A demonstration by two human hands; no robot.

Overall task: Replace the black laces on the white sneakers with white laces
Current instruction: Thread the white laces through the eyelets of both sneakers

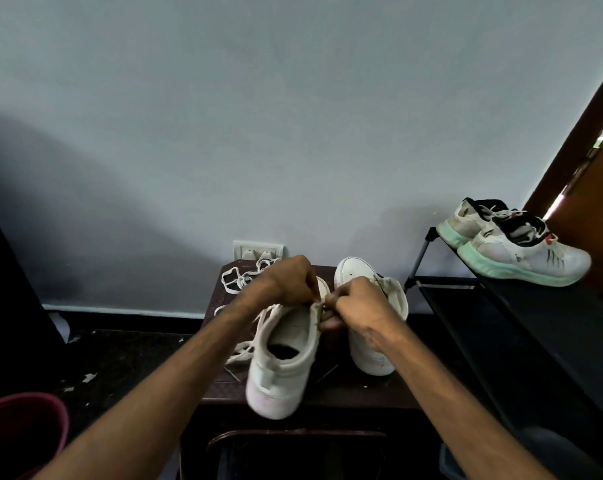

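Note:
Two white sneakers stand on a small dark table (348,393). The left sneaker (282,362) is tilted with its heel toward me, and a white lace (244,351) hangs loose off its left side. My left hand (289,282) and my right hand (359,306) meet over its eyelet area, both pinching the white lace at the shoe's upper. The right sneaker (372,348) stands behind my right hand, with no lace visible on it. Another white lace (237,278) lies coiled at the table's far left corner. I see no black laces clearly.
A black shoe rack (501,306) stands to the right and carries a pair of white sneakers with mint soles (514,251). A wall socket (258,251) sits behind the table. A maroon bucket (23,431) is at the lower left on the dark floor.

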